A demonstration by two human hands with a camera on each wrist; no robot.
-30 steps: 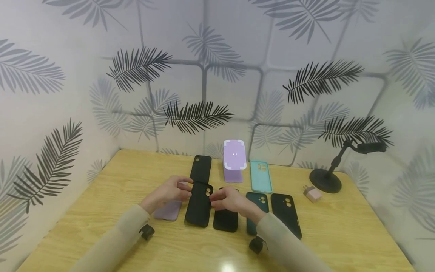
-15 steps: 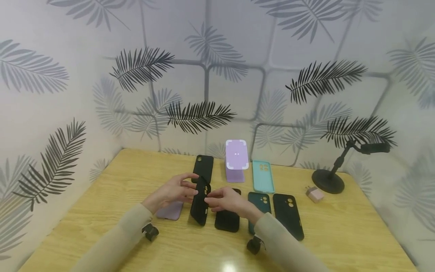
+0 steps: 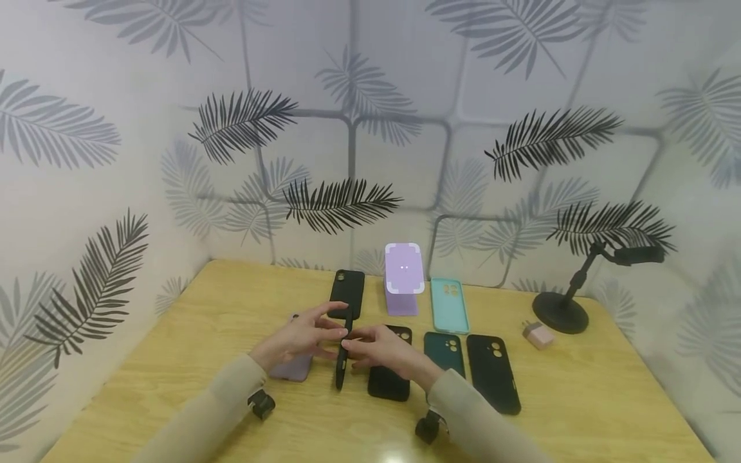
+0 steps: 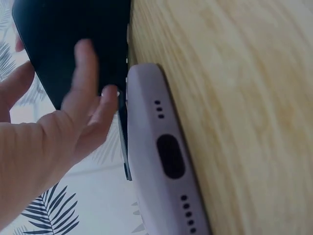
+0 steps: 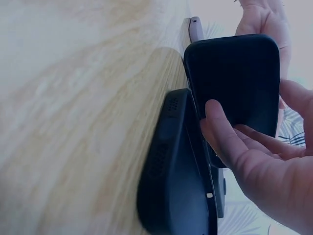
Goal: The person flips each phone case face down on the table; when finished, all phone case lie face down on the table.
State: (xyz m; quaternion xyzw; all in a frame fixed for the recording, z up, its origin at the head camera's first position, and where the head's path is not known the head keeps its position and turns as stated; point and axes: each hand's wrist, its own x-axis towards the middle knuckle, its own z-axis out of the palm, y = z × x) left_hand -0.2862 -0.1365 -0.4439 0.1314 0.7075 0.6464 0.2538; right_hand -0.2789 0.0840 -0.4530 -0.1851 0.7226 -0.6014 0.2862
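A black phone case (image 3: 340, 374) stands on its long edge between my two hands, only its narrow side showing in the head view. My left hand (image 3: 296, 337) holds it from the left, with fingers spread against its flat face (image 4: 58, 34) in the left wrist view. From the other side my right hand (image 3: 386, 350) grips it, thumb at its upper edge and fingertips on the face (image 5: 230, 73). Under my left hand lies a lilac phone case (image 3: 294, 369), its port cutout visible in the left wrist view. Another black case (image 3: 389, 387) lies below my right hand.
Behind the hands lie a black case (image 3: 352, 292), a lilac phone stand (image 3: 403, 273) and a turquoise case (image 3: 449, 310). To the right are a dark teal case (image 3: 444, 352), a black case (image 3: 494, 370), a pink charger (image 3: 538, 335) and a black stand (image 3: 560, 312).
The black phone case lay flat a second ago. It has been tipped up, first at a slant and now upright on its long edge, with both hands closer together around it.
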